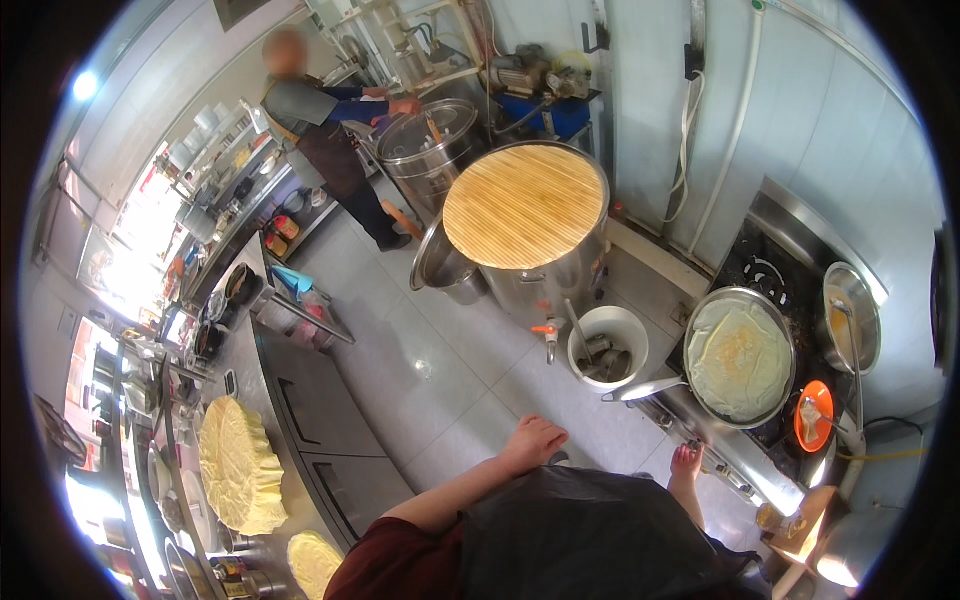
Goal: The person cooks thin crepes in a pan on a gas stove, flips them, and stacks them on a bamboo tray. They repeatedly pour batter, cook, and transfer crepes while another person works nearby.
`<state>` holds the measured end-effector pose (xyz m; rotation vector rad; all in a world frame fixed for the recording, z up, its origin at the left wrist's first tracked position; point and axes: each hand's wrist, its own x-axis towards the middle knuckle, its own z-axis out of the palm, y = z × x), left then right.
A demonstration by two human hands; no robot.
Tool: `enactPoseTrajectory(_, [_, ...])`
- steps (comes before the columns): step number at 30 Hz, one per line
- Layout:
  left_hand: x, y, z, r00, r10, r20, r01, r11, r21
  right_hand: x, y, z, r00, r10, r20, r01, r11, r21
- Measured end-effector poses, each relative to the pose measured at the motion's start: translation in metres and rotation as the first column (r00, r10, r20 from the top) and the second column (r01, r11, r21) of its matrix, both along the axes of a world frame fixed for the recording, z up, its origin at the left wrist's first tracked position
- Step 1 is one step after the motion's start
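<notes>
My right hand (687,459) is at the front of the stove, its fingers at a burner control knob (693,445); whether they grip it cannot be told. My left hand (534,444) hangs over the floor in front of my dark apron, fingers curled, with no object visible in it. A frying pan (740,358) sits on the black stovetop, its handle pointing left. In it lies a thin pale egg sheet or crepe (731,352), browned near the middle. Right of the pan are an orange bowl (814,416) with a brush-like tool and a metal bowl (840,330) of yellow liquid with a ladle.
A large steel pot with a slatted round lid (527,206) and tap stands ahead, beside a white bucket (607,347) holding metal tools. A steel counter (300,457) at left bears stacked yellow sheets (238,466). Farther back, a co-worker (322,127) reaches over another steel vat (427,135).
</notes>
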<state>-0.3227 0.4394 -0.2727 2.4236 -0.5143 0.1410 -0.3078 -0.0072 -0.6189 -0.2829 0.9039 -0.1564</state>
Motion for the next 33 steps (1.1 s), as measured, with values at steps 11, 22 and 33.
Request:
enactPoseTrajectory(11, [0.001,0.0,-0.011,1.0,0.014,-0.007,-0.014,0.999,-0.041,-0.003,0.004,0.007,0.999,-0.032,0.031,0.031,0.999,0.015])
enactPoseTrajectory(22, [0.007,-0.002,-0.006,0.999,-0.038,0.011,0.038,0.999,-0.033,-0.005,0.005,0.006,0.987,-0.032,-0.159,0.03,0.999,-0.019])
enactPoseTrajectory(33, [0.011,-0.001,0.0,0.996,-0.078,-0.041,0.079,0.996,0.033,0.0,0.033,0.024,0.954,-0.249,-0.169,0.245,0.969,-0.044])
